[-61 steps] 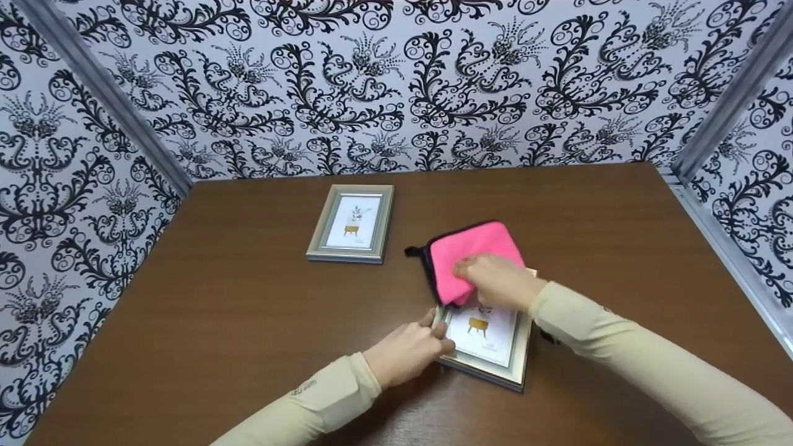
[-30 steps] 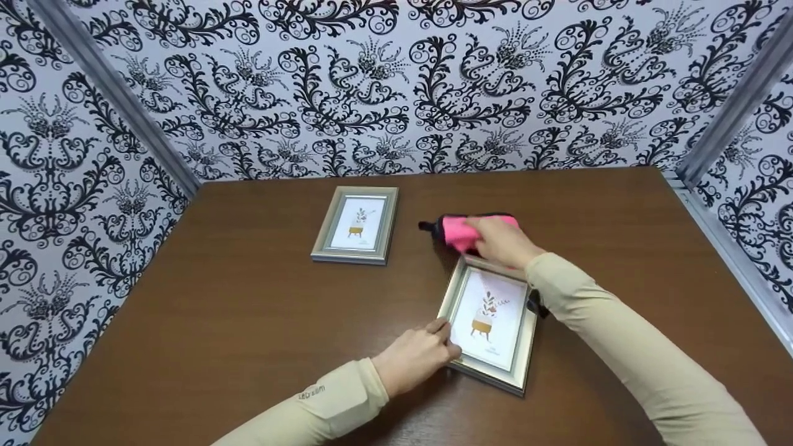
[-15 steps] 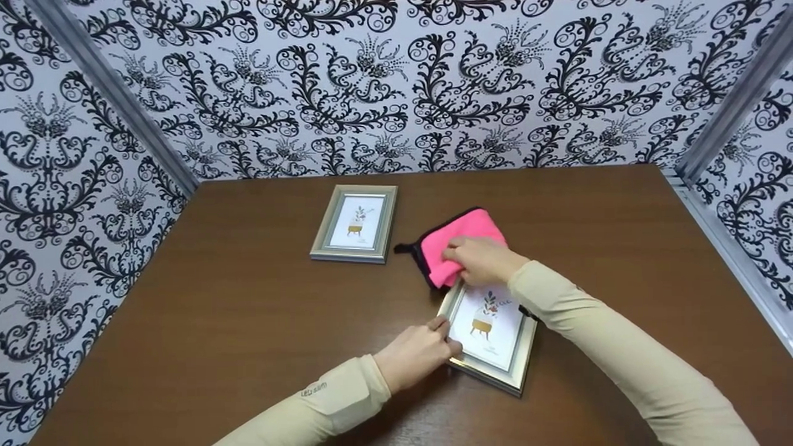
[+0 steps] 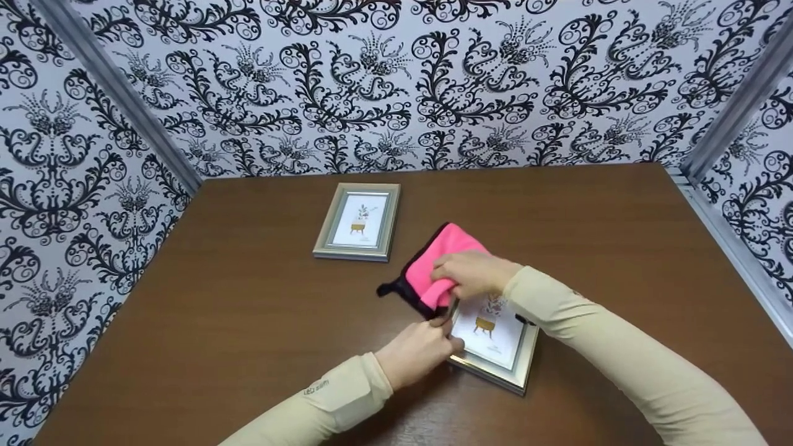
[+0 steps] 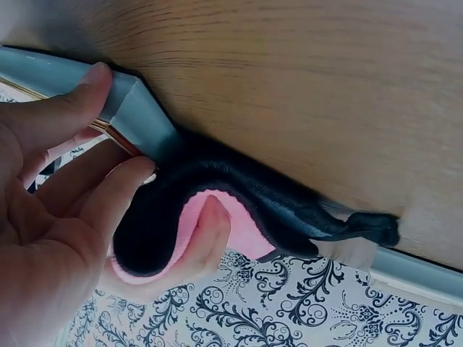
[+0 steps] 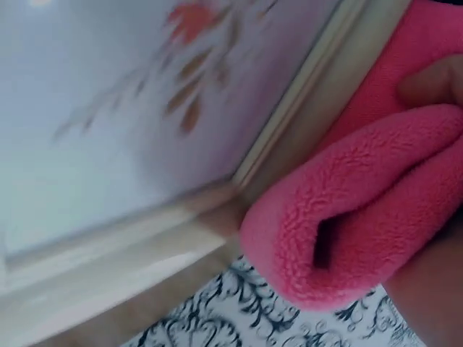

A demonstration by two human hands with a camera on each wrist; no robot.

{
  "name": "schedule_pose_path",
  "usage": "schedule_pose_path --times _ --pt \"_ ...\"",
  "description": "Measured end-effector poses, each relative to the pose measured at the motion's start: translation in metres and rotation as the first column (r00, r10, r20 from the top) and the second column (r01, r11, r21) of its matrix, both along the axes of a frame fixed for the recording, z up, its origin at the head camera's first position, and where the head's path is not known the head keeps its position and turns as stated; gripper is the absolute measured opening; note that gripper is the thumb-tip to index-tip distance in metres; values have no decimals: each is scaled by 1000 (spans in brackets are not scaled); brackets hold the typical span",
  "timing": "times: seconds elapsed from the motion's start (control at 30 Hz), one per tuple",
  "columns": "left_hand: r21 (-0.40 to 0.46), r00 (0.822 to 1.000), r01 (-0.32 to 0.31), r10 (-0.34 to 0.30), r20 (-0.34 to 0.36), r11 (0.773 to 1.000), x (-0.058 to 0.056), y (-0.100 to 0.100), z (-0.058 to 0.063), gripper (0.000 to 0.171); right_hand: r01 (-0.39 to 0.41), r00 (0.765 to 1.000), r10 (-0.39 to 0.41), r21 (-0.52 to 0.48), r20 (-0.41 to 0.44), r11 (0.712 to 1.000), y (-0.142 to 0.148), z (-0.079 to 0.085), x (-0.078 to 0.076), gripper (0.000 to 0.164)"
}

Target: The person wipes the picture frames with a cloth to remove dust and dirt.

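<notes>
Near the front of the table lies a picture frame (image 4: 495,361) with a plant drawing under its glass. My left hand (image 4: 416,353) holds the frame by its left edge; in the left wrist view the thumb lies along the frame's outer side (image 5: 141,116) and fingers are on its front. A pink cloth (image 4: 455,238) with black trim and a hanging loop is gripped, bunched, in my right hand (image 4: 474,274). The cloth touches the frame's upper left corner, as the right wrist view shows the folded cloth (image 6: 340,202) against the border. The right hand hides the frame's top part.
A second, similar picture frame (image 4: 325,238) lies flat farther back, left of the cloth. Both frames are on a brown wooden table (image 4: 248,297). Walls with a black-and-white scroll pattern (image 4: 372,80) close off the back and sides.
My right hand wiped the cloth up beyond the frame's top edge, then brought it left and down to the upper left corner. The left hand stayed on the frame's left edge.
</notes>
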State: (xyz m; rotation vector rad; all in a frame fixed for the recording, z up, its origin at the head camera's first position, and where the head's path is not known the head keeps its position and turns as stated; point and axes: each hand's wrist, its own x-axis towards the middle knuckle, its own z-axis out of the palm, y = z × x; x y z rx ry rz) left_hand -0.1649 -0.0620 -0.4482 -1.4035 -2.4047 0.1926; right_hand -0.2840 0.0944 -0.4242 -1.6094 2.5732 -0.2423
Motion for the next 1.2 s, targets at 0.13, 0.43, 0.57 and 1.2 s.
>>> schedule_pose_path --times 0.13,0.43,0.57,1.2 --pt "18 1000 1 -1 15 1000 0 -1 -1 14 94 995 -95 -19 -35 995 14 -3 -17 20" --pt "9 999 -9 9 36 1000 1 1 0 16 196 967 -198 -29 -160 980 36 -7 -27 39" --pt "9 999 -16 15 45 1000 1 0 1 18 107 982 -109 -22 -157 994 30 -5 -14 44" --pt "16 998 -47 46 52 999 -7 3 0 17 4 996 -25 -233 -86 973 69 22 36 45"
